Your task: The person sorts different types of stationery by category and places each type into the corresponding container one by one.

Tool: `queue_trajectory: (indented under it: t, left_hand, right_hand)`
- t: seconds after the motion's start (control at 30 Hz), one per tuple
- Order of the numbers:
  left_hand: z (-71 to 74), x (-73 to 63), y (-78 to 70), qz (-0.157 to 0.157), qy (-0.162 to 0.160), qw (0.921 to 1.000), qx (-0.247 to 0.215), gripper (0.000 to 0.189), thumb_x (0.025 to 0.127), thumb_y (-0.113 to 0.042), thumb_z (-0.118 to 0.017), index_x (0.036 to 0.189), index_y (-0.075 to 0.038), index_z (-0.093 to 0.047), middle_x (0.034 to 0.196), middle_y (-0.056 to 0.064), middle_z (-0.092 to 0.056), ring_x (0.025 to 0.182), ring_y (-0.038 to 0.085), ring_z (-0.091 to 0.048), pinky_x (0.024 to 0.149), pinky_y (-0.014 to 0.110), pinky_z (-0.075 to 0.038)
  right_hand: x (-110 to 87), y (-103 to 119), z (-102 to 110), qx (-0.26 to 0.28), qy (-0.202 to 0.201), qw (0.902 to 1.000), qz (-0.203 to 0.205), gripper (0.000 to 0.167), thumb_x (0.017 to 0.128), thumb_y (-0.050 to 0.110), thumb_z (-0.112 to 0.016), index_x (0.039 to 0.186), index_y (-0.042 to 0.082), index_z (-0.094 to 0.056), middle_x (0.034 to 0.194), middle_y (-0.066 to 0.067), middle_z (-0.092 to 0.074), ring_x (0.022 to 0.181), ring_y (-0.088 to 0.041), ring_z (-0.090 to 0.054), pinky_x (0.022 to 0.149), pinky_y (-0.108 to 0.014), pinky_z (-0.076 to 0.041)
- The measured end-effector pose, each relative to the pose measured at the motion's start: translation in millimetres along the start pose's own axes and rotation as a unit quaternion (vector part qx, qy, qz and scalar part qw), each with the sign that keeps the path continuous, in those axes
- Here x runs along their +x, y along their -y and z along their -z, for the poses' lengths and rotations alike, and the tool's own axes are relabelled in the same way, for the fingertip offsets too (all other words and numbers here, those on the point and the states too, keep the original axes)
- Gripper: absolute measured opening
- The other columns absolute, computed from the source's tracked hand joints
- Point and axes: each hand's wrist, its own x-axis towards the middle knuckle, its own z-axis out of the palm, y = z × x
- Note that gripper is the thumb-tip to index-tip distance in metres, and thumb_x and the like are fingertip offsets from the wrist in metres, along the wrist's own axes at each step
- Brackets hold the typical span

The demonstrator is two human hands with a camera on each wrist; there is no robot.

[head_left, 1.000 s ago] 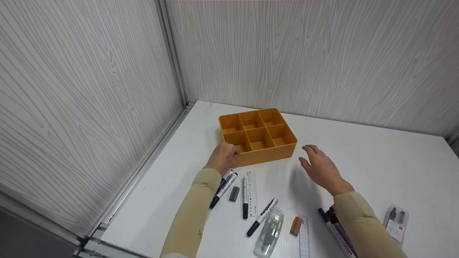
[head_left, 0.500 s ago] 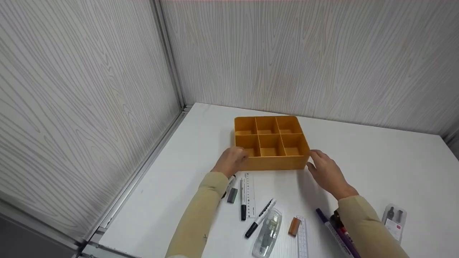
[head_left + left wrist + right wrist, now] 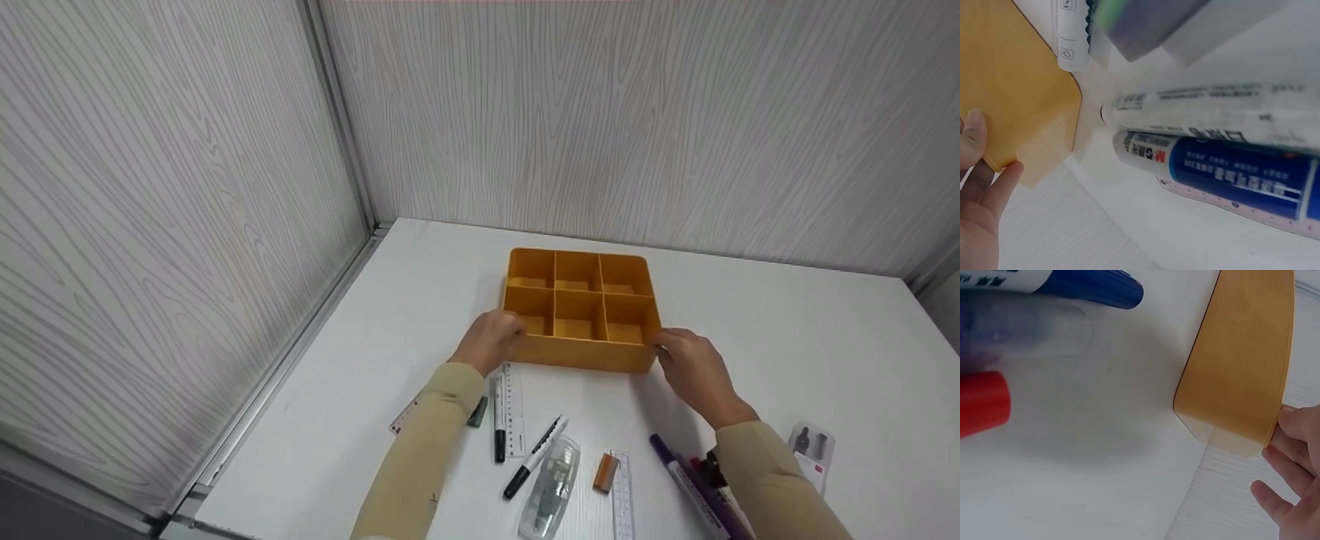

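Observation:
An orange organizer box [image 3: 589, 355] with several square compartments stands on the white table. My left hand [image 3: 489, 339] grips its near left corner; in the left wrist view the thumb lies on the outer wall [image 3: 1016, 84] and fingers reach past the rim. At the near right corner my right hand [image 3: 697, 375] pinches the rim. In the right wrist view the thumb and a finger of the right hand [image 3: 1300, 464] meet at the box edge, with another finger held away. The compartments I can see into hold nothing.
Nearer than the box lie a marker [image 3: 500, 420] beside a ruler [image 3: 514, 412], a grey eraser [image 3: 478, 412], another marker [image 3: 536, 457], a clear case [image 3: 551, 491], an orange block [image 3: 606, 473] and a second ruler [image 3: 622, 495]. Several markers [image 3: 690, 487] lie by my right sleeve; a clear pack [image 3: 812, 454] is farther right.
The box has slid right and slightly nearer, turning to sit squarer to me. My left hand moved along with it. My right hand, apart from the box earlier, now holds its near right corner.

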Motion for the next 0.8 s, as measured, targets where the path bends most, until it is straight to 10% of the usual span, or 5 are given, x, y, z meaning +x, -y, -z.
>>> queue_trajectory:
  t: [0.8]
  left_hand:
    - [-8.2, 4.9, -19.3, -0.030, -0.043, 0.9986, 0.007, 0.017, 0.087, 0.006, -0.066, 0.079, -0.009, -0.069, 0.073, 0.001, -0.064, 0.066, 0.011, -0.048, 0.061, 0.021, -0.041]
  right_hand:
    - [-12.9, -14.1, 12.1, 0.004, 0.013, 0.9984, -0.055, 0.017, 0.086, -0.010, -0.067, 0.097, 0.002, -0.073, 0.099, -0.017, -0.072, 0.099, -0.035, -0.064, 0.089, -0.054, -0.053]
